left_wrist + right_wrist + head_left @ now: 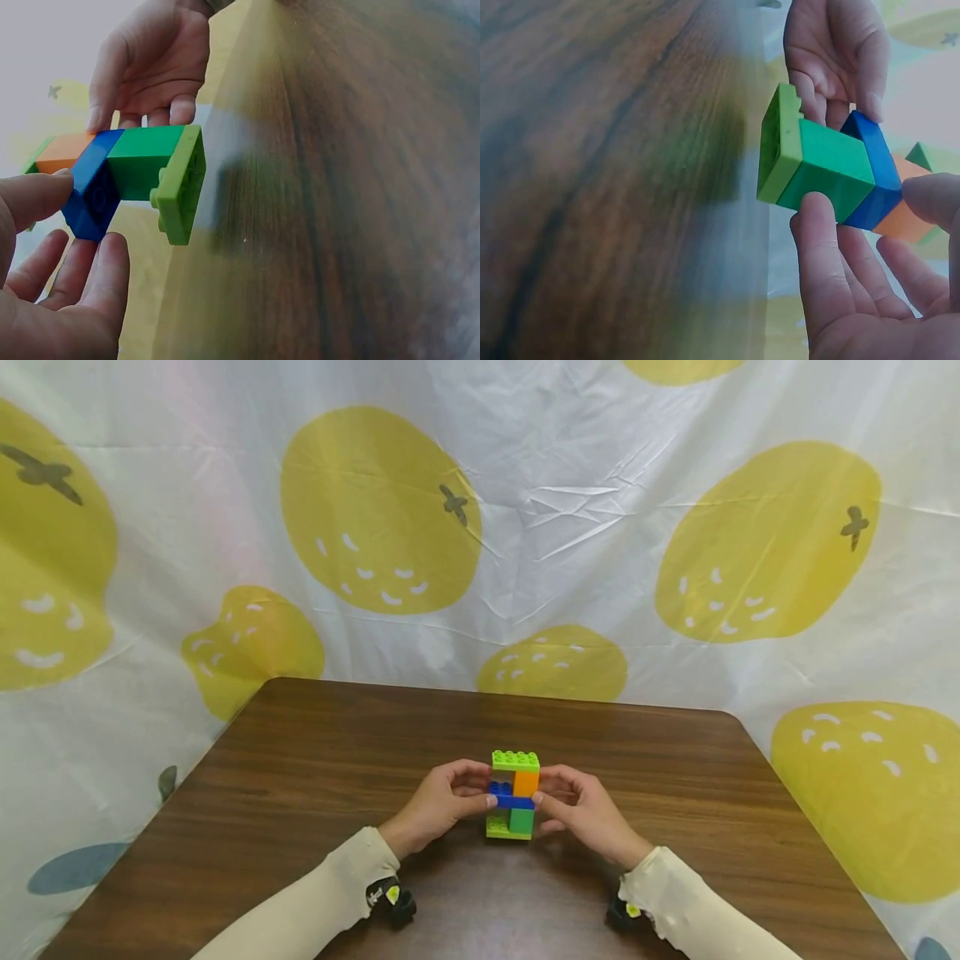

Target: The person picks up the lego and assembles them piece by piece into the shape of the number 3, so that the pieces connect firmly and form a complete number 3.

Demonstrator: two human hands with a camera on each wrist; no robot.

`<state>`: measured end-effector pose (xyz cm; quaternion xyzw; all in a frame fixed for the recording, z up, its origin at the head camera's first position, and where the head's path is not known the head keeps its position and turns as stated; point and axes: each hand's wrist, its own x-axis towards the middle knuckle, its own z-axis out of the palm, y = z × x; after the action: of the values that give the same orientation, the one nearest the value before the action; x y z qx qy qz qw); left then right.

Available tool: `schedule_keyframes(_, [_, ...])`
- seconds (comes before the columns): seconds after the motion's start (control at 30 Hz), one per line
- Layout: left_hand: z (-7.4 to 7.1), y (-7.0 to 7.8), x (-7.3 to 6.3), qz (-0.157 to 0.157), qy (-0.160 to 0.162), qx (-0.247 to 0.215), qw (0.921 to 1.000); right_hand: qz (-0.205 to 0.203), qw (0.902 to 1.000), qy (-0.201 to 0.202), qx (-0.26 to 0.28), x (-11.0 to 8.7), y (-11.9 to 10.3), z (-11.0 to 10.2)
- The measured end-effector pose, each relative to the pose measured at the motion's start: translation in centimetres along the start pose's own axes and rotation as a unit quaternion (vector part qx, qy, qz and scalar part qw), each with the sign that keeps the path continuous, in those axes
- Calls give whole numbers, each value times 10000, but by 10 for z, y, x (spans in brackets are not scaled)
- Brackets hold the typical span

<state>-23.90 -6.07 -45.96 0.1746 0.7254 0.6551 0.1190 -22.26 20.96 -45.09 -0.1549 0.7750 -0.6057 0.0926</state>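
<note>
Both hands hold a small tower of toy building bricks from opposite sides, its underside off the table. A lime plate (pixel 516 762) tops it, above an orange brick (pixel 527 783), a blue brick (pixel 516 802), a green brick (pixel 522 821) and a lower lime plate (pixel 778 154). The orange and green bricks stand toward the right, leaving studs bare on the left. My left hand (pixel 442 802) pinches the blue brick's left end between thumb and fingers. On the other side, my right hand (pixel 588 814) grips with its thumb near the blue and orange bricks and a fingertip at the green one.
A dark brown wood-grain table (pixel 360 735) lies under the hands. Behind it hangs a white curtain (pixel 555 552) with yellow fruit prints. Black wrist cameras (pixel 401 906) sit at both pale sleeves (pixel 322 893).
</note>
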Motion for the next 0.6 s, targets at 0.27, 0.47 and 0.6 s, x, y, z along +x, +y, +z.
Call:
schedule_keyframes(0.27, [3,1,-1,131,30,10,9999,-18,10000,75,27,1,0,-1])
schedule_keyframes(0.47, [4,2,0,179,81,-46,9998,-110,9998,165,-1,2,0,-2])
schedule_keyframes(0.6, [3,2,1,194,35,-79,9998,-144,9997,167,-40,2,-2,-3])
